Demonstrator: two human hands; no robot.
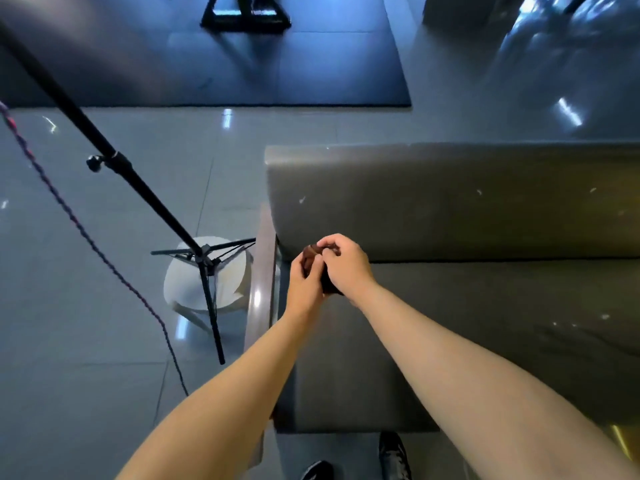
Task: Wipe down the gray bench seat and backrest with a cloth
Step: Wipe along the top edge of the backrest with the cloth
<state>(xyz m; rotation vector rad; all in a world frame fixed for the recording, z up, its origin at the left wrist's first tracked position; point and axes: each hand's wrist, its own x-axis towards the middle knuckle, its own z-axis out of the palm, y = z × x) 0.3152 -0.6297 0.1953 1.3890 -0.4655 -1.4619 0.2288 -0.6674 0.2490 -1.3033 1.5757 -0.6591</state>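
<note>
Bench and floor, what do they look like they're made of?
The bench looks like gray leather or vinyl upholstery: smooth and padded, with a soft sheen and rounded edges. Which of the two it is cannot be told. The floor looks like polished tile: glossy, with thin straight joint lines and sharp reflections of lights.

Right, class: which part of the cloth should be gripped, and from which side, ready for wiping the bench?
The cloth is bunched small between the left hand and right hand, above the seat. Probably grip its upper wad from above, fingers curled over it, so the dark lower part hangs free to meet the seat.
</note>
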